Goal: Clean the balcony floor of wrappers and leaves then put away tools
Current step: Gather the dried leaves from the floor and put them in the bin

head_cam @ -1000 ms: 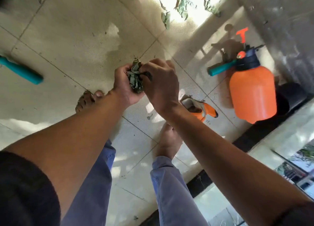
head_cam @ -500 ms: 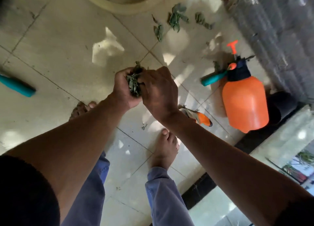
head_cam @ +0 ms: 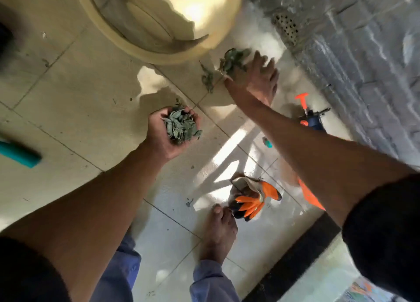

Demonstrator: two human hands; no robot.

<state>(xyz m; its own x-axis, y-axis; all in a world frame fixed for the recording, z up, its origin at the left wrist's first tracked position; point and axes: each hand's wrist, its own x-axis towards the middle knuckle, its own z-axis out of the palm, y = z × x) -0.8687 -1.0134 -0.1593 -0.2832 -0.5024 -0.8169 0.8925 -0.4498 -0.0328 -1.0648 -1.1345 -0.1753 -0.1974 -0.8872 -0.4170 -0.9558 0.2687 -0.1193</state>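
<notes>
The head view looked down on a pale tiled balcony floor. The left hand was turned palm up, and its fingers were curled like a cup around a handful of dry grey-green leaves. The right hand reached forward with the palm down; its fingers were spread and lay on a loose pile of green leaves on the floor. This hand was blurred, so it could not be told whether the fingers already pinched any leaf. A smaller bunch of leaves lay just beside that pile, on a tile joint. Both heaps were near the rim of a large cream round plastic tub at the top of the view. A pair of orange and grey work gloves lay on the floor, touching the toes of a bare foot. An orange pump sprayer stood beside the grey wall, mostly hidden behind the right forearm. A teal handle lay at the left edge.
</notes>
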